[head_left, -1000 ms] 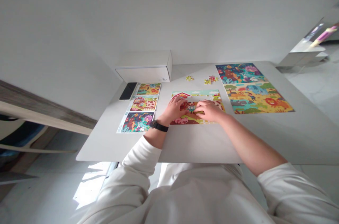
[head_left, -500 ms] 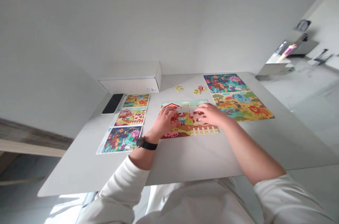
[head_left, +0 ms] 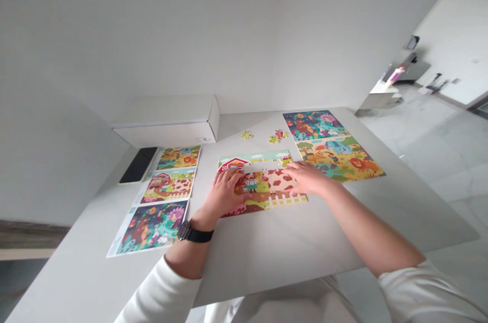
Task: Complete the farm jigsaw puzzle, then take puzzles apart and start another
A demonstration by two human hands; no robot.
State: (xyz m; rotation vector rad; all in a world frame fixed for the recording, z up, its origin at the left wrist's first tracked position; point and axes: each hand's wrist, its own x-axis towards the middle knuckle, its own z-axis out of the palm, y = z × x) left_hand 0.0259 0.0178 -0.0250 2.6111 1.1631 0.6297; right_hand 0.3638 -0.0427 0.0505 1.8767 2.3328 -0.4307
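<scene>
A partly assembled farm jigsaw puzzle (head_left: 263, 185) lies in the middle of the white table (head_left: 267, 257), with a red barn at its left end and a white fence along its near edge. A pale gap (head_left: 262, 166) shows in its upper row. My left hand (head_left: 224, 193) lies flat on the puzzle's left part, fingers apart, and holds no visible piece. My right hand (head_left: 307, 179) rests on the cow-spotted right part, also flat. Loose puzzle pieces (head_left: 277, 136) lie beyond the puzzle, and a finished wild-animal puzzle (head_left: 330, 146) is to the right.
Several printed picture sheets (head_left: 152, 227) lie in a column left of the puzzle. Beyond them are a black phone (head_left: 138, 165) and a white box (head_left: 165, 122) against the wall. The table's near edge runs below my forearms.
My head view has turned, shifting the table lower left. My hands have spread apart, uncovering more of the puzzle's middle, and the right hand now lies further right.
</scene>
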